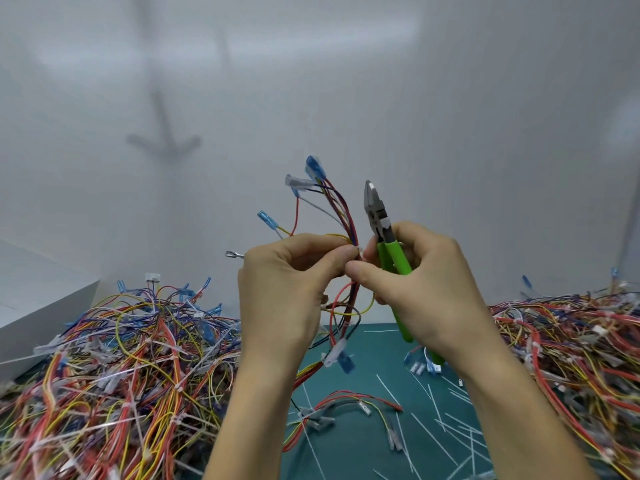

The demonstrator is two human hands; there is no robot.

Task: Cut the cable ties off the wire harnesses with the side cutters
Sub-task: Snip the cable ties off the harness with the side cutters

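Observation:
My left hand [287, 289] pinches a wire harness [341, 216] held upright above the table, its blue and clear terminals fanning out at the top. My right hand [415, 282] grips the green-handled side cutters [379, 220], jaws closed and pointing up, just right of the harness. The thumb and forefinger of that hand also pinch at the harness where a small white cable tie [360, 251] sits between the two hands. The harness's lower wires hang down to a clear connector [334, 353].
A big heap of tied harnesses [114, 368] fills the left of the green mat [374, 441]; another heap [571, 351] lies at the right. Cut white tie pieces [446, 434] and a loose harness [349, 405] lie on the mat. A white box [38, 299] stands at the left.

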